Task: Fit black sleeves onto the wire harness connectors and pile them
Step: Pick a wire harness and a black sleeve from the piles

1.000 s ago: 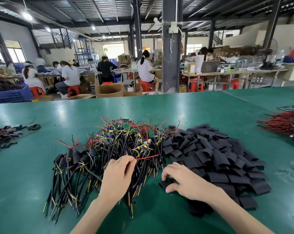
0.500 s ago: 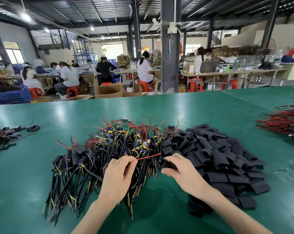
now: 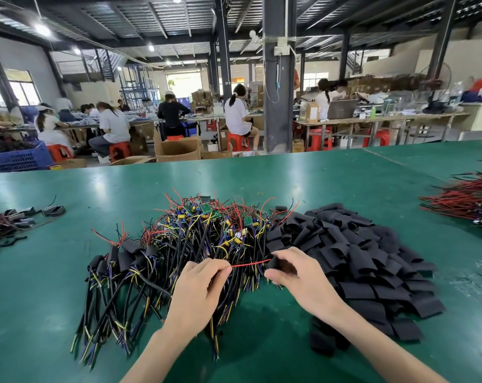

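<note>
The left hand (image 3: pixel 198 294) pinches a red wire (image 3: pixel 251 263) that runs across to the black sleeve (image 3: pixel 279 265) pinched in the right hand (image 3: pixel 300 280). Just beyond both grips lies the harness pile (image 3: pixel 204 233). Loose sleeves (image 3: pixel 358 261) are heaped to the right.

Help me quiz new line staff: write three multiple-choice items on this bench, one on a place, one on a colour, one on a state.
1. The sleeve pile lies where from the harness pile? A left; B right; C behind.
2. The wire stretched between the hands is: A red; B yellow; C blue.
3. The right hand: A lies flat and empty; B pinches a black sleeve; C hangs idle.
Answers: B, the sleeves sit on the person's right; A, a red strand runs from the left hand to the right; B, its fingers curl round a sleeve.
</note>
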### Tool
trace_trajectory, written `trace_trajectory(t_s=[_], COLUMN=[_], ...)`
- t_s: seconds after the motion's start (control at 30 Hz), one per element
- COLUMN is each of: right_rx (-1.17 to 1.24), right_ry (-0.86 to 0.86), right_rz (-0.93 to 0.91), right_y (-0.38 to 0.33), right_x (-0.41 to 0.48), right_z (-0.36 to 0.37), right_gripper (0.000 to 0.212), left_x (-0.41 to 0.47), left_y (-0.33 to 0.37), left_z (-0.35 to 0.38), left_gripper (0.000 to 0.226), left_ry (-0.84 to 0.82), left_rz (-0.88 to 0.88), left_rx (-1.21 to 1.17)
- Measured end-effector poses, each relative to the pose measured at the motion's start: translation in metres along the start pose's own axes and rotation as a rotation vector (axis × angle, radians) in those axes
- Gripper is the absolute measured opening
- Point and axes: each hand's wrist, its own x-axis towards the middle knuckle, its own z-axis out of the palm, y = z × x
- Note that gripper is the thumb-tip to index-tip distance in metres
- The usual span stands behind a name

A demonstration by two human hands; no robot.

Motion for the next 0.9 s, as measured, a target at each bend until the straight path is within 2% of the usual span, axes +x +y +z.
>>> trace_trajectory(t_s=[0.1,0.2,0.27,0.33,0.4,0.5,0.6,0.7,0.8,0.9], right_rx=[-0.192,-0.716,-0.923,-0.947,-0.89,-0.79,-0.772,-0.759,-0.768,-0.772], right_ry=[0.006,-0.013,-0.021,-0.068,-0.187,-0.315,-0.277,-0.216,-0.221,-0.249], right_rz=[-0.113,-0.358,-0.46,-0.516,-0.477,-0.358,-0.34,-0.302,-0.263,-0.3], right_y=[-0.001,-0.006,-0.013,-0.016,-0.016,-0.007,0.003,0.008,0.01,0.006], right_x=[-0.002,-0.006,-0.008,-0.01,-0.013,-0.016,-0.013,-0.004,-0.002,-0.002], right_z=[-0.004,-0.006,0.0,0.01,0.02,0.025,0.018,0.007,0.003,0.002], right_gripper=[0.031,0.036,0.039,0.04,0.038,0.035,0.038,0.04,0.039,0.037], left_x=[0.001,0.002,0.001,-0.004,-0.008,-0.009,-0.004,0.0,0.002,0.003], left_y=[-0.001,0.002,0.007,0.012,0.016,0.014,0.0,-0.013,-0.013,-0.006], left_z=[-0.001,0.001,0.005,0.009,0.012,0.01,0.003,0.0,0.001,-0.001], left_gripper=[0.031,0.028,0.02,0.012,0.031,0.045,0.048,0.042,0.044,0.051], left_ry=[0.0,-0.021,-0.051,-0.091,-0.15,-0.252,-0.33,-0.331,-0.343,-0.305], left_rz=[0.062,0.16,0.173,0.083,-0.009,-0.006,0.054,0.114,0.099,0.084], left_rx=[0.074,0.121,0.097,-0.004,-0.133,-0.203,-0.022,0.191,0.183,0.123])
